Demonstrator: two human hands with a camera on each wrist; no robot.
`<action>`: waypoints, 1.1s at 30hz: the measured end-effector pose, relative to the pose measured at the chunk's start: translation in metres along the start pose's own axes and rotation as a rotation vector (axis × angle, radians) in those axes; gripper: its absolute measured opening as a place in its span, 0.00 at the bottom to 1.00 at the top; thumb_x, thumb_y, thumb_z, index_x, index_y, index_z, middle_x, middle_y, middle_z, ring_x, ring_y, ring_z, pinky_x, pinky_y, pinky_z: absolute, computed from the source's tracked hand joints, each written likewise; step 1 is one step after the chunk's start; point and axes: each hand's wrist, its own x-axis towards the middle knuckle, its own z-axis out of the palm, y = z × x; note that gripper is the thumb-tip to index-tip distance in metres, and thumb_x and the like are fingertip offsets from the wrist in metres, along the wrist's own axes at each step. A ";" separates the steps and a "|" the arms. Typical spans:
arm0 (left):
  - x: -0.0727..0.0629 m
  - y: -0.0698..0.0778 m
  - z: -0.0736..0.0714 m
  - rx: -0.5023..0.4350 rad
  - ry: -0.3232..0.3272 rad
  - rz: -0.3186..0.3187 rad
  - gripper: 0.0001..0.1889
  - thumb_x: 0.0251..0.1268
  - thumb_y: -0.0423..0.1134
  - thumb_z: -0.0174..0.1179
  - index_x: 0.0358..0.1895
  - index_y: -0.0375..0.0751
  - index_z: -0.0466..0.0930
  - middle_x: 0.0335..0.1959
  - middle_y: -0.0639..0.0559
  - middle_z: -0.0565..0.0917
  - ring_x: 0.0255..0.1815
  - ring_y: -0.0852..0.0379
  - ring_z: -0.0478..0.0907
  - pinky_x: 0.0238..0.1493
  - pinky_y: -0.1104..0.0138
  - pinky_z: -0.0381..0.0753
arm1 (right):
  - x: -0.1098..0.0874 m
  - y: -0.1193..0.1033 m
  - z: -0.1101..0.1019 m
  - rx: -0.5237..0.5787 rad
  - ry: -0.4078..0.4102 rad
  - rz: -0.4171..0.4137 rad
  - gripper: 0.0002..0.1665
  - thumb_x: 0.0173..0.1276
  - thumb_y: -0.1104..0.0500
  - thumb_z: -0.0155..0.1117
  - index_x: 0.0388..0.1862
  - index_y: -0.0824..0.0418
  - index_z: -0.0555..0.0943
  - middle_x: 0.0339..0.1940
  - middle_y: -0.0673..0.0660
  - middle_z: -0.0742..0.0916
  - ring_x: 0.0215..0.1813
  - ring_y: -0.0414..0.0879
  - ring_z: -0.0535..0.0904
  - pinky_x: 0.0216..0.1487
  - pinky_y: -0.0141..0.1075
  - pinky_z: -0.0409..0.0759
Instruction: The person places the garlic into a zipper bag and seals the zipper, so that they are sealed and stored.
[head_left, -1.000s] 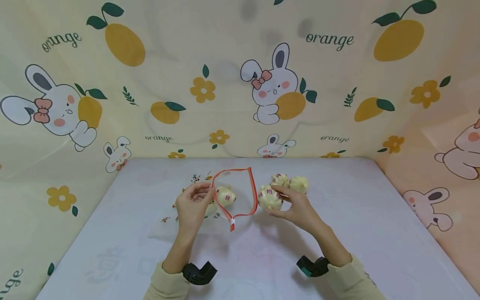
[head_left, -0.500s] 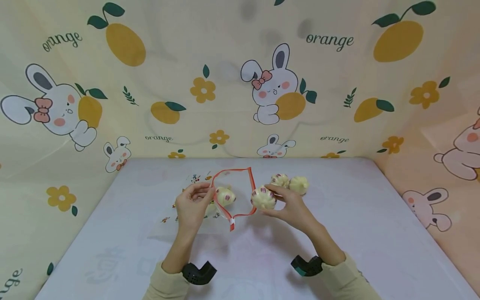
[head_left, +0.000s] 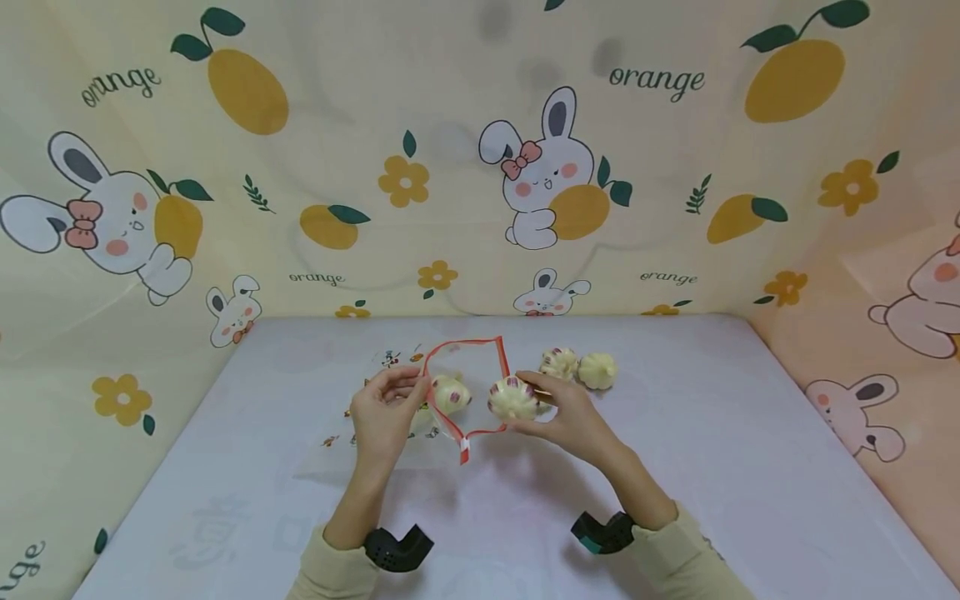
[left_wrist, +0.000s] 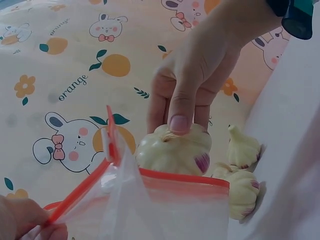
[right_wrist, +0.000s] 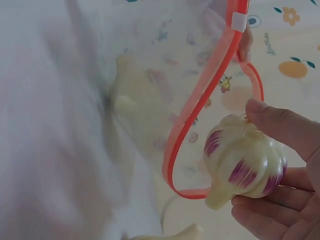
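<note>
My left hand point(head_left: 390, 412) pinches the edge of a clear zip bag point(head_left: 505, 358) with a red rim and printed figures. The bag's mouth is spread wide and faces right. Inside it, through the film, a pale garlic bulb point(head_left: 450, 393) shows. My right hand point(head_left: 573, 417) holds another garlic bulb point(head_left: 513, 400), cream with purple streaks, between thumb and fingers. This bulb overlaps the right side of the red rim in the head view. In the right wrist view the held bulb point(right_wrist: 245, 157) is right at the bag's opening, its stem pointing down.
Two more garlic bulbs, one purple-streaked point(head_left: 558, 363) and one plain cream point(head_left: 597, 371), lie side by side on the white table point(head_left: 750, 467) behind my right hand. A curtain point(head_left: 450, 167) printed with rabbits and oranges rises at the table's back edge.
My right hand has moved left with the garlic bulb, from beside the bag to its red-rimmed mouth. The left hand and the bag have stayed in place.
</note>
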 end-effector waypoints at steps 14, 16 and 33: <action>-0.001 0.001 0.001 -0.008 -0.006 0.007 0.11 0.56 0.28 0.67 0.41 0.26 0.82 0.35 0.33 0.83 0.26 0.72 0.78 0.29 0.82 0.80 | 0.006 -0.005 0.008 0.044 -0.018 -0.016 0.41 0.51 0.56 0.77 0.64 0.68 0.73 0.60 0.65 0.82 0.58 0.57 0.81 0.54 0.39 0.85; -0.002 0.001 0.001 -0.006 -0.006 0.006 0.11 0.56 0.28 0.67 0.41 0.26 0.82 0.36 0.32 0.83 0.26 0.72 0.78 0.29 0.82 0.81 | 0.007 -0.007 0.009 0.060 -0.023 -0.012 0.41 0.52 0.57 0.77 0.64 0.69 0.73 0.61 0.66 0.81 0.59 0.58 0.81 0.54 0.38 0.85; -0.001 0.001 0.001 -0.012 0.027 0.022 0.11 0.56 0.28 0.67 0.41 0.26 0.82 0.36 0.31 0.84 0.26 0.73 0.78 0.29 0.83 0.80 | 0.006 -0.006 0.017 0.128 -0.014 0.016 0.35 0.55 0.61 0.74 0.61 0.71 0.75 0.60 0.70 0.81 0.59 0.63 0.81 0.54 0.48 0.84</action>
